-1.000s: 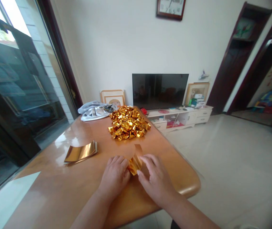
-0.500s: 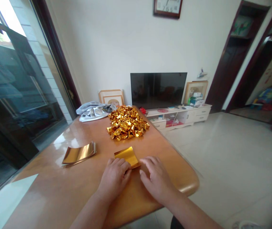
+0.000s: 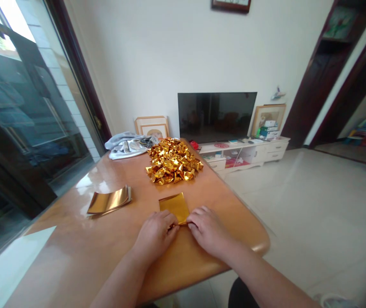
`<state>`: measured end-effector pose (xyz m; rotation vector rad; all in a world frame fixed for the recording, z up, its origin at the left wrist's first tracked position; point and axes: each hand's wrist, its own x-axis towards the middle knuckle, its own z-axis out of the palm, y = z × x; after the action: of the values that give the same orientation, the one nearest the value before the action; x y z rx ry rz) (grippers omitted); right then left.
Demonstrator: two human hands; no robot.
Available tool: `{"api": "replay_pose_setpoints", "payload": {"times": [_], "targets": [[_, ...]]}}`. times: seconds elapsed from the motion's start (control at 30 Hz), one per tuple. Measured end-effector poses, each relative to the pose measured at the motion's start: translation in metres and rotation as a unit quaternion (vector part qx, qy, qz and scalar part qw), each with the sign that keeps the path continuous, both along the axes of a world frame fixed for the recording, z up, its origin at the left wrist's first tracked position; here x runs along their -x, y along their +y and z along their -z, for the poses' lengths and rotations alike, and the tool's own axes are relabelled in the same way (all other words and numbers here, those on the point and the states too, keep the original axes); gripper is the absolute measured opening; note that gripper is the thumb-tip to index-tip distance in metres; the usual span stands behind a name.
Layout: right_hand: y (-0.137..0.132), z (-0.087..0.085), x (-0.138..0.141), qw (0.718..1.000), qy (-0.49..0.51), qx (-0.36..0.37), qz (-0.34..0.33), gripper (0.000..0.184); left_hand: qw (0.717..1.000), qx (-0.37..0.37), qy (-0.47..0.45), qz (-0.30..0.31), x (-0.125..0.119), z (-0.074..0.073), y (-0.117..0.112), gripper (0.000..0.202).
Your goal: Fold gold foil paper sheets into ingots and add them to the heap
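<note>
Over on the glossy orange wooden worktop, the left hand and right hand close in, fingers pinching the near edge of a rectangle of shiny gold foil! Farther up sits a heap of folded gold foil pieces, left lies a stack of gold foil sheets, and beyond, a black flat-screen television stands on a white low cabinet.

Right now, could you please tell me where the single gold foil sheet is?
In the head view, the single gold foil sheet sits on the table between the left hand and right hand, nearer than the foil heap.
</note>
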<state>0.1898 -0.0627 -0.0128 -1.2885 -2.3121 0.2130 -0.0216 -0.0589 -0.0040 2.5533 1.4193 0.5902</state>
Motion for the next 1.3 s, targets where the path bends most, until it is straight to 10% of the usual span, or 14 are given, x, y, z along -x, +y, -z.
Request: {"api": "replay_pose_setpoints", "payload": {"times": [0.67,1.3], "targets": [[0.045,0.019,0.003,0.978,0.138,0.15,0.04,0.012,0.984,0.089,-0.114,-0.107,0.022,0.012,0.016,0.018],[0.045,0.019,0.003,0.976,0.13,0.149,0.087,0.008,0.971,0.147,-0.139,-0.129,0.027,0.021,0.023,0.02]]}}
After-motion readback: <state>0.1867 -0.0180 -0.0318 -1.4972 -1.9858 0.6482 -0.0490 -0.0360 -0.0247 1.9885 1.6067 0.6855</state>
